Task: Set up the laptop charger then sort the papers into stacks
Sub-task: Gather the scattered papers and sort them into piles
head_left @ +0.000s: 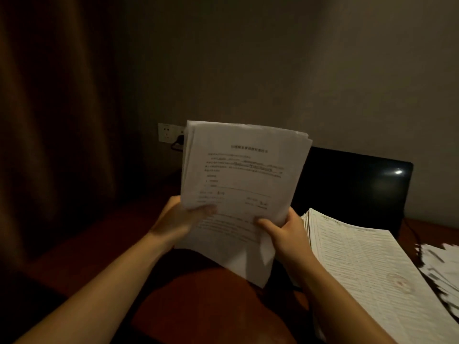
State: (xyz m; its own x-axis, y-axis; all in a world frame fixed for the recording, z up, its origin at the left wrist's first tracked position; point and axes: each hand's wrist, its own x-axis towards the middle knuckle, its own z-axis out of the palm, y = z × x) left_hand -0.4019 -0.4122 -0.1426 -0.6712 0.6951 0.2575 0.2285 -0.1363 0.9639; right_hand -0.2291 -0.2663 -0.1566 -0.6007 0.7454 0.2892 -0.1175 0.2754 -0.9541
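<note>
Left hand [177, 216] and right hand [285, 228] each grip a sheaf of papers [244, 180] upright above the table [198, 301]; a stack [367, 264] lies by its right edge

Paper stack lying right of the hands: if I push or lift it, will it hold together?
Probably not. The paper stack looks thick, so likely heavy for one hand. Its edges by the laptop are fanned and no clip shows, so a push may shear it. Lifted by one edge, it would likely sag.

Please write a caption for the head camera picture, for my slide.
The left hand and right hand hold a sheaf of papers above the desk; a stack lies before the laptop.
</note>
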